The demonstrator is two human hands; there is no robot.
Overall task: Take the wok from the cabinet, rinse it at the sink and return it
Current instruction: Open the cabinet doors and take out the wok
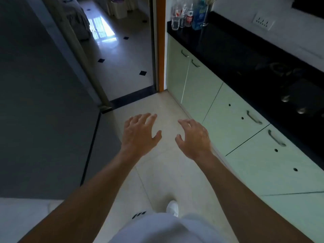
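Left hand [138, 132] and right hand [194, 137] held out over tiled floor [166, 172], palms down, fingers spread and relaxed, grasping nothing. Pale green cabinet [198, 88] ran along right side under black counter [228, 50], doors and drawers closed, near right hand, untouched. Wok location could not be told. Bottles [184, 16] stood at counter's far end.
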